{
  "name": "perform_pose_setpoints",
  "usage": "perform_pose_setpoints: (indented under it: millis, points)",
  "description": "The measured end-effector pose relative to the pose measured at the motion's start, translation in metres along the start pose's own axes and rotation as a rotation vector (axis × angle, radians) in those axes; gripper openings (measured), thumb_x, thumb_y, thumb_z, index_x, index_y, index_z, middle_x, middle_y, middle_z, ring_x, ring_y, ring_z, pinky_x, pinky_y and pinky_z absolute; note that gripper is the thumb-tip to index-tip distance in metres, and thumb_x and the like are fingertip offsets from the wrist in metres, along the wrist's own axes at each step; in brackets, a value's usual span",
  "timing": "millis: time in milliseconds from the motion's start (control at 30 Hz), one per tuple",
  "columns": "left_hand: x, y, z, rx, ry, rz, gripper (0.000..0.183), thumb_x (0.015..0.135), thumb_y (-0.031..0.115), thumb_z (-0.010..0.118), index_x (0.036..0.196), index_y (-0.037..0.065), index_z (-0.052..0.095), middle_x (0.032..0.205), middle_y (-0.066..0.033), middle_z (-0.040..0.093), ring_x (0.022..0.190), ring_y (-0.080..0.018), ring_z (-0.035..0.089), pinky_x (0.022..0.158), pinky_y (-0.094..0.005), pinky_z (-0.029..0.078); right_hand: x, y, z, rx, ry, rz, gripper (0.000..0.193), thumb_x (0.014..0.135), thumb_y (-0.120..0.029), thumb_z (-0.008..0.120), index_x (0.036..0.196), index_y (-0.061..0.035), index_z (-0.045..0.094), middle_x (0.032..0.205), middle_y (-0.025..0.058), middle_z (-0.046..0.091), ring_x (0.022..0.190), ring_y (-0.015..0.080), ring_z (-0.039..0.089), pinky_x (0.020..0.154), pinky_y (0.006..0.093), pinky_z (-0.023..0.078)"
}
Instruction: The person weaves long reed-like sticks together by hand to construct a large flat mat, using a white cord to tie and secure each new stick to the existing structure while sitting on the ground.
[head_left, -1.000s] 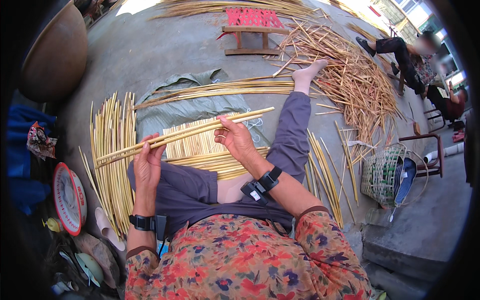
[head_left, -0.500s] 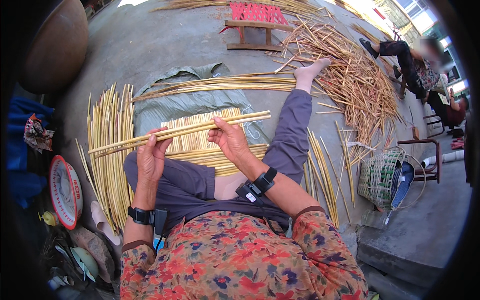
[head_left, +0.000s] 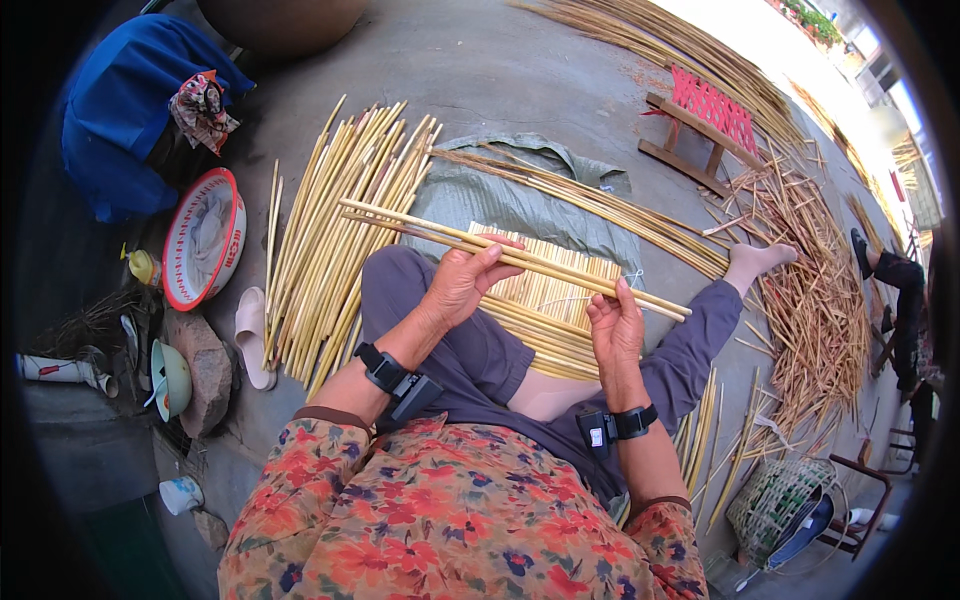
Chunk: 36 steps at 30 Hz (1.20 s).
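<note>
My left hand (head_left: pixel 468 284) grips a few long, pale yellow plant stalks (head_left: pixel 655 300) near their middle, thumb pressed on top. Closer to their right end, my right hand (head_left: pixel 616 326) pinches the same stalks. They slope down to the right above my lap. Beneath them lies a row of stalks laid side by side like a mat (head_left: pixel 545 252), with thin white string at its right side. More stalks (head_left: pixel 540 335) run crosswise between this mat and my bent leg. A grey-green woven sack (head_left: pixel 470 205) is spread beneath the mat.
Loose stalks (head_left: pixel 335 225) lie spread at the left. A longer bundle (head_left: pixel 630 218) crosses the sack toward my foot. Broken stalks (head_left: pixel 805 290) heap at the right, near a wooden stool with red webbing (head_left: pixel 712 112). A red-rimmed basin (head_left: pixel 232 255) and a basket (head_left: pixel 775 510) flank me.
The view has turned left, so the scene has shifted right and tilted. The held stalks now slope down to the right instead of up. Both hands still hold them.
</note>
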<state>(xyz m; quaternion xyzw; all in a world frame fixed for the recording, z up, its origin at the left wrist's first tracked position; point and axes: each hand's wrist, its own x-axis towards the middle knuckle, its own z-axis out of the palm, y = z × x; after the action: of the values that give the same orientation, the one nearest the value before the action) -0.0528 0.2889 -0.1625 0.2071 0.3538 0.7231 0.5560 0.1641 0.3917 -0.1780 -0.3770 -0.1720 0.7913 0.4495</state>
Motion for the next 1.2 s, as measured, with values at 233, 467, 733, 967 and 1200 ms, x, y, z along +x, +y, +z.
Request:
perform_pose_setpoints:
  millis: [233, 467, 733, 967, 1200]
  points:
    - [0.004, -0.007, 0.001, 0.023, -0.015, 0.010, 0.023, 0.097, 0.016, 0.053, 0.111, -0.002, 0.057, 0.111, -0.0170, 0.062, 0.101, -0.0247, 0.064, 0.092, -0.0353, 0.055, 0.005, 0.000, -0.011, 0.004, 0.013, -0.004, 0.017, 0.088, -0.018, 0.067, 0.093, -0.0028, 0.061, 0.077, 0.0081, 0.066, 0.063, 0.0172, 0.066, 0.055, 0.0282, 0.057]
    - [0.007, -0.007, 0.001, -0.046, 0.012, -0.030, 0.018, 0.096, 0.011, 0.053, 0.108, -0.001, 0.057, 0.107, -0.0151, 0.062, 0.101, -0.0250, 0.064, 0.086, -0.0337, 0.058, 0.008, 0.002, -0.017, 0.001, -0.012, 0.017, 0.018, 0.088, -0.020, 0.066, 0.094, -0.0032, 0.061, 0.079, 0.0079, 0.067, 0.065, 0.0167, 0.066, 0.057, 0.0278, 0.057]
    - [0.007, -0.010, -0.003, -0.049, 0.027, -0.013, 0.018, 0.096, 0.011, 0.053, 0.108, -0.002, 0.057, 0.108, -0.0157, 0.062, 0.101, -0.0251, 0.064, 0.087, -0.0341, 0.057, 0.006, 0.002, -0.021, -0.038, -0.051, 0.123, 0.021, 0.091, -0.029, 0.063, 0.097, -0.0095, 0.060, 0.086, 0.0041, 0.065, 0.068, 0.0141, 0.063, 0.056, 0.0268, 0.050]
    - [0.006, -0.003, -0.010, 0.027, 0.032, -0.014, 0.023, 0.097, 0.013, 0.051, 0.111, -0.004, 0.056, 0.110, -0.0171, 0.062, 0.101, -0.0253, 0.064, 0.089, -0.0345, 0.056, -0.013, -0.016, 0.001, -0.998, -0.324, -0.006, 0.025, 0.089, -0.022, 0.064, 0.105, -0.0038, 0.060, 0.084, 0.0065, 0.062, 0.073, 0.0176, 0.064, 0.059, 0.0326, 0.051]
    - [0.004, -0.005, -0.003, 0.040, -0.013, -0.073, 0.025, 0.096, 0.013, 0.053, 0.112, -0.005, 0.056, 0.111, -0.0183, 0.062, 0.102, -0.0249, 0.063, 0.091, -0.0355, 0.056, -0.015, 0.000, 0.069, -1.765, -0.620, -1.039, 0.021, 0.081, -0.017, 0.066, 0.100, -0.0089, 0.061, 0.088, 0.0070, 0.059, 0.084, 0.0260, 0.062, 0.069, 0.0358, 0.052]
